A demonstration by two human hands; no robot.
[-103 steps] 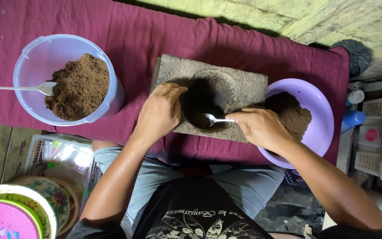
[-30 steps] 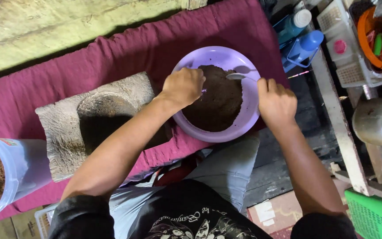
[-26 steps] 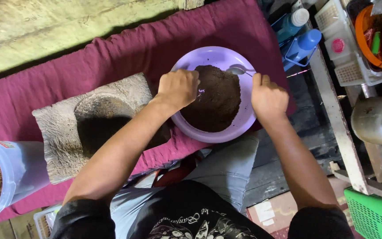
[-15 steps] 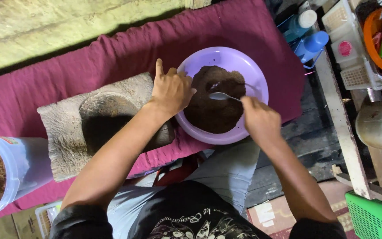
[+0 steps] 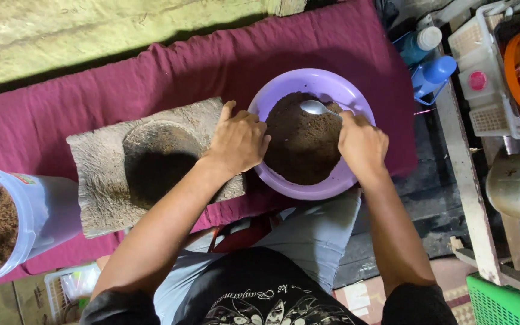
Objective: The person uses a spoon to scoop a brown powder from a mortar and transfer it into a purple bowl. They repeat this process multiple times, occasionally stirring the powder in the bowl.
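Fingers of my right hand point(image 5: 362, 143) are clamped on a spoon point(image 5: 315, 107), its bowl resting on the heaped brown powder point(image 5: 302, 144) in the purple bowl point(image 5: 326, 81). My left hand point(image 5: 239, 141), fingers loosely curled and holding nothing, steadies the rim. Beside it, the stone mortar point(image 5: 151, 165) looks nearly emptied; more powder waits in the clear tub point(image 5: 37, 210).

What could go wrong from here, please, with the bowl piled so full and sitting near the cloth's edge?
The brown powder is heaped high in the purple bowl, so the spoon in the right hand could push some over the rim onto the maroon cloth. The left hand steadies only one side; the bowl might tip toward the lap.
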